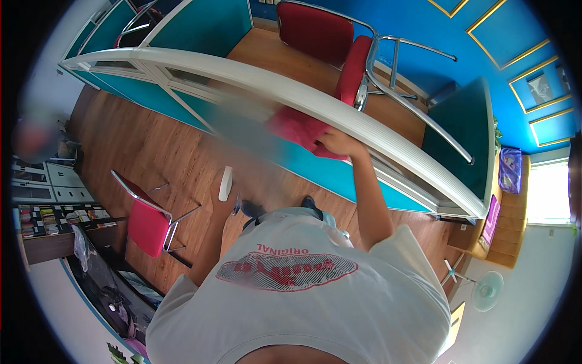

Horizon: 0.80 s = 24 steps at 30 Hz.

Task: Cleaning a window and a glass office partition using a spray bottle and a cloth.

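My right hand (338,143) presses a crumpled pink cloth (300,129) against the glazed upper part of a cubicle partition (254,77), just below its ribbed white top rail. Lower and to the left, my left hand (220,198) is closed around what looks like a spray bottle (226,184); its white head points up, and a bit of clear plastic shows beside the hand. The bottle's body is mostly hidden. Teal panels make up the partition's lower part. A blurred patch covers the view left of the cloth.
Behind the partition, a red chair with chrome legs (350,68) rests upturned on a wooden desk (273,48). Another red chair (148,227) stands on the wood floor at left, near a rack of packets (47,245). A standing fan (486,291) and tan sofa (509,227) are at right.
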Each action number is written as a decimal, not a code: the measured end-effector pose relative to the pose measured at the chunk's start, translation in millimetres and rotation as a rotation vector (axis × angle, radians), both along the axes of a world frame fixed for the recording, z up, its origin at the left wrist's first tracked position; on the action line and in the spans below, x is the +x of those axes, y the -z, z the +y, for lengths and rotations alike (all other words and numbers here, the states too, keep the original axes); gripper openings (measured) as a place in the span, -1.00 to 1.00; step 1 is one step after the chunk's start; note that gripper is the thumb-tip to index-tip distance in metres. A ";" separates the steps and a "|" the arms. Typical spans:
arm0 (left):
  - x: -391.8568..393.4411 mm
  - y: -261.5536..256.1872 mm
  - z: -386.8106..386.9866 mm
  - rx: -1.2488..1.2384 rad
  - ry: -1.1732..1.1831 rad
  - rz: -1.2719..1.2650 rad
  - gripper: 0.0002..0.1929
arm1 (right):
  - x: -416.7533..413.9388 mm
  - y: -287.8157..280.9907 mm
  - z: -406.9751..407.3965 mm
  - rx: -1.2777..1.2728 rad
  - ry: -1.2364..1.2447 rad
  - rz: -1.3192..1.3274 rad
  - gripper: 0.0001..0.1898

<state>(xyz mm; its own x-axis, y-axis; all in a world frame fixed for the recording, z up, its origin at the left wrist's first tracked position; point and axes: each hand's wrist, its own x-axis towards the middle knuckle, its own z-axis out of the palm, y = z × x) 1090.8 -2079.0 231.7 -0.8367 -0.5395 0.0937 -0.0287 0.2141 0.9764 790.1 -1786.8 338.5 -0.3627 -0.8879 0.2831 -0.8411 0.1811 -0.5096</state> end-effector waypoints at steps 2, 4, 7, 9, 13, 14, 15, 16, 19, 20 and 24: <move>-5.9 -2.8 5.0 -0.001 0.009 -0.005 -0.59 | 5.0 11.9 47.6 0.118 0.247 -0.576 -0.76; -10.2 -14.6 20.0 0.002 -0.072 -0.024 -0.60 | 10.6 26.7 98.1 0.064 0.331 -0.594 -0.78; -20.7 -44.7 40.9 0.032 -0.079 0.073 -0.59 | 14.3 84.5 180.9 -0.075 0.340 -0.681 -0.74; -20.7 -44.9 46.7 0.114 -0.126 0.025 -0.58 | 18.3 115.9 199.5 -0.181 0.326 -0.612 -0.74; -13.5 -46.2 50.9 0.203 -0.198 -0.088 -0.56 | 16.5 120.9 180.2 -0.064 0.322 -0.758 -0.78; -11.0 -42.4 47.3 0.181 -0.194 -0.103 -0.54 | 12.5 122.1 172.2 0.054 0.261 -0.731 -0.79; -13.1 -43.8 44.0 0.179 -0.202 -0.103 -0.54 | 10.8 114.8 154.4 0.055 0.252 -0.733 -0.79; -16.9 -46.2 40.6 0.157 -0.172 -0.117 -0.54 | 13.8 97.2 127.5 0.201 0.325 -0.755 -0.77; -28.0 -28.4 20.1 0.161 -0.133 -0.127 -0.55 | 13.3 92.3 92.6 0.326 0.316 -0.641 -0.74; -30.8 -5.2 8.8 0.025 -0.164 -0.079 -0.55 | 11.8 94.7 82.6 0.298 0.235 -0.512 -0.73; -68.9 -24.6 -25.8 0.071 -0.178 0.059 -0.53 | 14.7 66.7 35.9 0.424 0.426 -0.729 -0.74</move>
